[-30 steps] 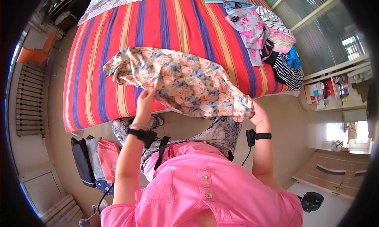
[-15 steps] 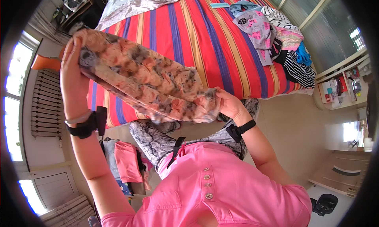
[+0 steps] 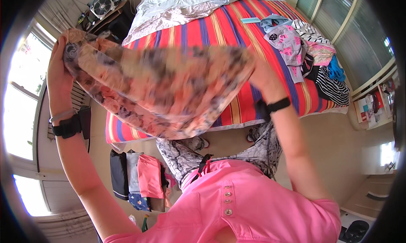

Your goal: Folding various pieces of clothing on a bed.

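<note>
A peach cloth garment with a grey and dark floral pattern hangs stretched between my two hands, above the foot of the bed; its exact kind is hard to make out. At the upper left, my left hand grips one end, its fingers partly behind the fabric. My right hand has the other end at its fingertips and is smeared by motion. The middle of the cloth is blurred and sags toward my knees. Each of my wrists wears a black strap.
A bed with a red striped cover lies ahead. Crumpled clothes are heaped on its right side, near a light blue flat item. Folded clothes lie low at my left. Shelves stand at the right, windows at the left.
My right hand has risen and moved right, my left hand a little further left. The floral cloth has spread wider between them. The view has shifted, showing more of the folded clothes.
</note>
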Demonstrator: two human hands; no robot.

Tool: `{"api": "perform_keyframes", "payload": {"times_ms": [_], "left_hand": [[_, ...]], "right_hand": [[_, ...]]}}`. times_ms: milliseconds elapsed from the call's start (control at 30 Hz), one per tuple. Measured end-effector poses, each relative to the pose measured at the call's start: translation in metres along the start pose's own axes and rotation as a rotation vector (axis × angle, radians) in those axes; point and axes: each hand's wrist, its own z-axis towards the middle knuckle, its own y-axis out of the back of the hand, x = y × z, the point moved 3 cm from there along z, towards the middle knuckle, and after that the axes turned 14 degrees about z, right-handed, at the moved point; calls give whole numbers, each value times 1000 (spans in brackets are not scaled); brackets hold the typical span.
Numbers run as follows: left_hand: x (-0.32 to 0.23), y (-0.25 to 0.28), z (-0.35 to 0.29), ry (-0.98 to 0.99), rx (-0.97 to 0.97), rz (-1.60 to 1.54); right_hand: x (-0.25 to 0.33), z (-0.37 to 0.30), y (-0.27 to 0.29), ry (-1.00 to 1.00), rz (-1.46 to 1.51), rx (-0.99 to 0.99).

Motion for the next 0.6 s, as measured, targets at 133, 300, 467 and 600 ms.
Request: {"api": "perform_keyframes", "payload": {"times_ms": [133, 300, 467, 600], "left_hand": [[25, 40, 24, -3, -14, -14], [21, 20, 49, -83, -90, 41], [12, 6, 76, -54, 75, 20], [7, -10, 84, 14, -39, -24]], "right_hand": [[126, 43, -42, 189, -337, -220], [208, 56, -133, 214, -498, -103], [269, 54, -161, 338, -694, -144], [276, 46, -169, 269, -736, -154]]}}
